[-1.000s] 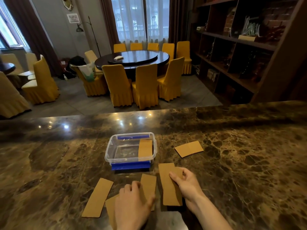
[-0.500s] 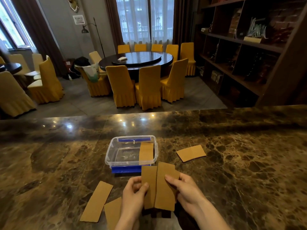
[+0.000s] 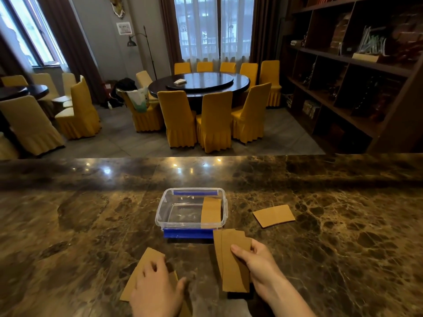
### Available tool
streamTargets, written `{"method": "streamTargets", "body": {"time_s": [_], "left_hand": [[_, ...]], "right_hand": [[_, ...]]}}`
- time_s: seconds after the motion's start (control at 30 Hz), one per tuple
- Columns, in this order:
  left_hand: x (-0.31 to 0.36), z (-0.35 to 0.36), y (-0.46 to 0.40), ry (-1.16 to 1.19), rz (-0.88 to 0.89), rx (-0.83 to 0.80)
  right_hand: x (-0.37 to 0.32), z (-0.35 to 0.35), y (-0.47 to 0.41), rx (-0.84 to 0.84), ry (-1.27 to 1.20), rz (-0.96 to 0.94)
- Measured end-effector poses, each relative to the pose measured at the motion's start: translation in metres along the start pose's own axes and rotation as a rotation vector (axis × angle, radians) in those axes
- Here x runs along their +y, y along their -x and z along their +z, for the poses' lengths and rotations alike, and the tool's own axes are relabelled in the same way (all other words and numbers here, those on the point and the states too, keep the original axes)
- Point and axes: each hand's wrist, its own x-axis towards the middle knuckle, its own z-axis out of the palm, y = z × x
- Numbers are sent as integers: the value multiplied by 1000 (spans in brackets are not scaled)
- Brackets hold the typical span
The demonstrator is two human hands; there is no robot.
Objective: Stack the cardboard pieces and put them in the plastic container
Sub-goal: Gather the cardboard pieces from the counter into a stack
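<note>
A clear plastic container [image 3: 160, 216] with blue clips sits on the marble counter, and one cardboard strip [image 3: 211, 212] leans inside its right end. My right hand [image 3: 256, 263] grips a small stack of cardboard strips [image 3: 230, 259], held upright just in front of the container's right corner. My left hand [image 3: 156, 291] lies palm down on two cardboard pieces [image 3: 143, 268] flat on the counter near the front edge. Another cardboard piece [image 3: 274, 215] lies flat to the right of the container.
The dark marble counter [image 3: 343, 225] stretches wide to both sides. Beyond its far edge, lower down, stand a round table with yellow chairs [image 3: 212, 120] and a dark shelf unit [image 3: 354, 72] on the right.
My left hand let go of the held strips and dropped left onto the pieces lying on the counter. My right hand keeps the stack, shifted slightly right.
</note>
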Motion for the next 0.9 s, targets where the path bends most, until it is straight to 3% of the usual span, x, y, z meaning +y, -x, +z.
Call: {"method": "streamTargets", "body": {"time_s": [0.1,0.2,0.37,0.5,0.6,0.8,0.9], "left_hand": [[-4,-1,2,-38,-56,-80],[1,-3,2,102,-8,-48],[10,5,0,504,39,58],[9,-4,-13,1002,16,62],[14,-14,-17,1220,91,35],[13,-10,-17,1274,171,-29],[-15,-10,-23,916,160,196]], "right_hand": [[2,9,-1,-18,29,11],[5,15,1,-38,85,12],[4,18,4,-80,128,46],[6,15,4,-146,67,64],[7,22,4,-199,9,55],[9,41,6,-163,-60,30],[8,44,7,-111,21,36]]}}
